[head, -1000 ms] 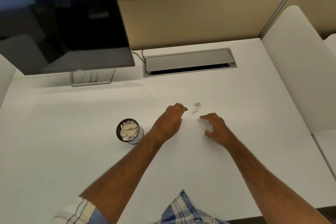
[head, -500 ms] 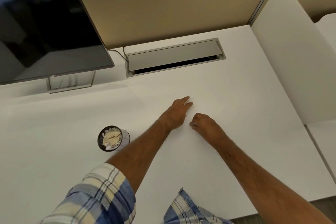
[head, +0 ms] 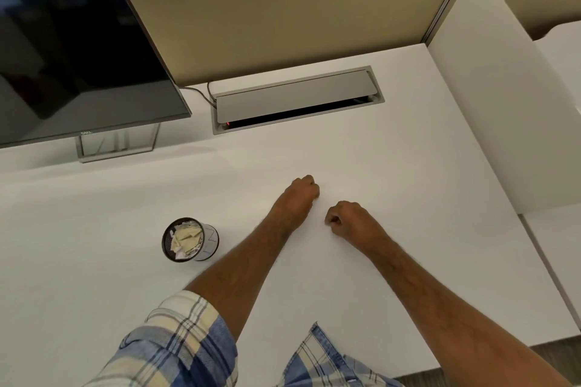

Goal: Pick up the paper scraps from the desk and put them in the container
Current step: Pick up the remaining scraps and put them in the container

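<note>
My left hand [head: 302, 191] lies on the white desk [head: 408, 198] with its fingers curled into a fist. My right hand [head: 343, 219] sits just right of it and a little nearer to me, also curled tight, thumb against the fingers. No loose paper scraps show on the desk around the hands. The two small scraps that lay here are hidden, apparently inside the fists. The container [head: 188, 239], a small round black mesh cup, stands upright to the left of my left forearm. It holds several crumpled cream and white paper scraps [head: 186, 237].
A dark monitor [head: 78, 53] on a metal stand occupies the back left. A grey cable hatch [head: 295, 99] is set into the desk behind the hands. A tan partition [head: 283, 9] closes the back and a white side panel [head: 490, 104] the right.
Two small scraps lay between my hands a second ago and no longer show. My left hand went from flat fingers to a fist, and my right hand stayed curled.
</note>
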The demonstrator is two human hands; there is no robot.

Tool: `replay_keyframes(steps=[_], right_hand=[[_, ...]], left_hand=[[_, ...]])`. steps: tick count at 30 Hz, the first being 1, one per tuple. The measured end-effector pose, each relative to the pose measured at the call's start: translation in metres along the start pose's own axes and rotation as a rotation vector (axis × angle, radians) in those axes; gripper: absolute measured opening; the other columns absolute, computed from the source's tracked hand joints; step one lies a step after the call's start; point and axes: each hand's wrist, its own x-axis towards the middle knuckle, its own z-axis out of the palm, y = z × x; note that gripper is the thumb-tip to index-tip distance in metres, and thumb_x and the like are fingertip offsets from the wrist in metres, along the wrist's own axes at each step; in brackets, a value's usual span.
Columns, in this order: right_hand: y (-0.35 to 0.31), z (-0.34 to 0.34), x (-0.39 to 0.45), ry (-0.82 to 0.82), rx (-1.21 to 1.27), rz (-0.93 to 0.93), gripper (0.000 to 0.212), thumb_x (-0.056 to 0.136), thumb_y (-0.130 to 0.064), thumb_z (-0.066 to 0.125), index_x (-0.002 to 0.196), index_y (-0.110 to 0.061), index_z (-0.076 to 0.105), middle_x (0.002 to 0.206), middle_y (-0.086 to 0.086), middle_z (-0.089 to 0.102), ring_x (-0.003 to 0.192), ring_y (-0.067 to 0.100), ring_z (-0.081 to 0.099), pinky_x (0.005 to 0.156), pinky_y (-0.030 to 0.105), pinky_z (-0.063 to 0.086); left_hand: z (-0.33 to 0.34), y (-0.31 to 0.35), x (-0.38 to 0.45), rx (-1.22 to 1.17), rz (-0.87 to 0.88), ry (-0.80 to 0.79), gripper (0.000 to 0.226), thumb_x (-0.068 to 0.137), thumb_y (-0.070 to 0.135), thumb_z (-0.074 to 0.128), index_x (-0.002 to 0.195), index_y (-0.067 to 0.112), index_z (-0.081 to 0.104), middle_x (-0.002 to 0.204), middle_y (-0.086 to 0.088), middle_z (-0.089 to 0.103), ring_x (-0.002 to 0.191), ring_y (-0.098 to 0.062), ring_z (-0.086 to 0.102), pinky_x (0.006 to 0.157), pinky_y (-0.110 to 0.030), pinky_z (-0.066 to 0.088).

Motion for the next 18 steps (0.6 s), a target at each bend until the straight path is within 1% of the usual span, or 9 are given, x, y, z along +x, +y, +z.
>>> replay_keyframes(steps=[1,4,8,11,15,18], right_hand=[[0.0,0.0,-0.001,-0.008,0.005,0.008,0.024,0.088,-0.005,0.059,0.101,-0.014,0.076,0.101,0.002,0.07,0.091,0.018,0.066,0.076,0.021,0.046],[-0.001,0.002,-0.008,-0.037,0.006,0.019,0.025,0.084,-0.002,0.059,0.099,-0.012,0.077,0.1,0.003,0.071,0.089,0.02,0.067,0.073,0.021,0.046],[-0.006,0.006,-0.02,-0.052,0.011,0.027,0.028,0.08,-0.001,0.056,0.095,-0.012,0.077,0.097,0.0,0.072,0.088,0.019,0.067,0.076,0.026,0.052],[-0.01,0.009,-0.03,-0.05,0.02,0.029,0.029,0.078,-0.001,0.055,0.094,-0.013,0.077,0.097,-0.001,0.072,0.088,0.017,0.067,0.078,0.027,0.053],[-0.015,0.013,-0.04,-0.025,0.08,0.045,0.028,0.078,-0.001,0.056,0.091,-0.014,0.078,0.093,-0.005,0.071,0.085,0.013,0.066,0.073,0.021,0.051],[-0.026,0.015,-0.044,0.02,0.162,0.044,0.023,0.079,-0.002,0.06,0.088,-0.015,0.078,0.087,-0.009,0.072,0.082,0.008,0.066,0.071,0.014,0.049]], left_hand=[[-0.001,0.001,-0.004,0.029,0.005,0.001,0.019,0.092,0.0,0.051,0.105,0.004,0.064,0.113,-0.01,0.058,0.099,-0.028,0.055,0.083,-0.043,0.052],[-0.002,0.001,-0.021,-0.042,-0.079,-0.009,0.022,0.089,-0.003,0.054,0.104,0.004,0.068,0.113,-0.009,0.061,0.1,-0.028,0.057,0.082,-0.041,0.052],[0.0,-0.002,-0.047,-0.133,-0.183,-0.002,0.02,0.086,-0.002,0.054,0.097,0.005,0.07,0.107,-0.008,0.064,0.097,-0.027,0.062,0.081,-0.037,0.053],[0.002,-0.006,-0.07,-0.173,-0.227,0.007,0.019,0.084,-0.001,0.056,0.094,0.006,0.071,0.106,-0.007,0.065,0.096,-0.026,0.063,0.083,-0.036,0.052],[0.002,-0.015,-0.101,-0.221,-0.253,0.049,0.02,0.085,0.0,0.055,0.093,0.006,0.072,0.104,-0.007,0.066,0.097,-0.024,0.063,0.082,-0.032,0.05],[-0.004,-0.02,-0.126,-0.298,-0.265,0.109,0.016,0.085,0.002,0.059,0.092,0.008,0.072,0.101,-0.005,0.066,0.092,-0.021,0.063,0.08,-0.032,0.051]])
